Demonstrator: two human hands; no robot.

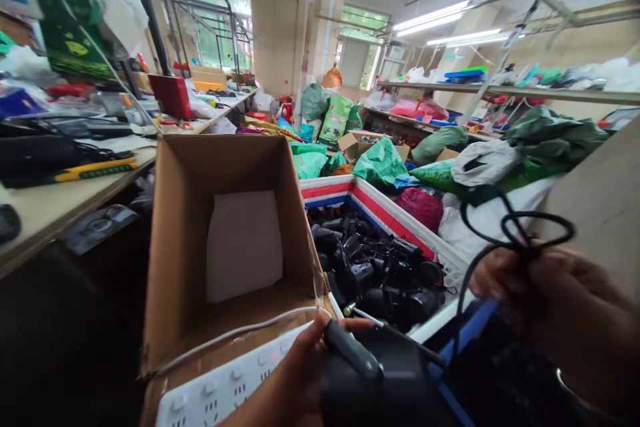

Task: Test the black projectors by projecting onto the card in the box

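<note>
My left hand [295,363] is wrapped around a black plastic device [395,370] with a grey lever-like part [353,350] on its side; its exact kind cannot be told. To the right, my right hand [565,300] pinches a black cable [530,227], bunched into loops above the fingers. The cable runs down toward the device. Beneath my left forearm lies a white power strip [220,387] with a small pink-red light, and a white cord [240,330] passes behind it.
An open cardboard box [173,247] with a pale sheet inside stands ahead. Beside it, a white-rimmed crate [400,213] holds many black devices. A cluttered workbench [65,207] runs along the left. Green sacks [383,163] and bags lie behind, with shelves [560,93] at right.
</note>
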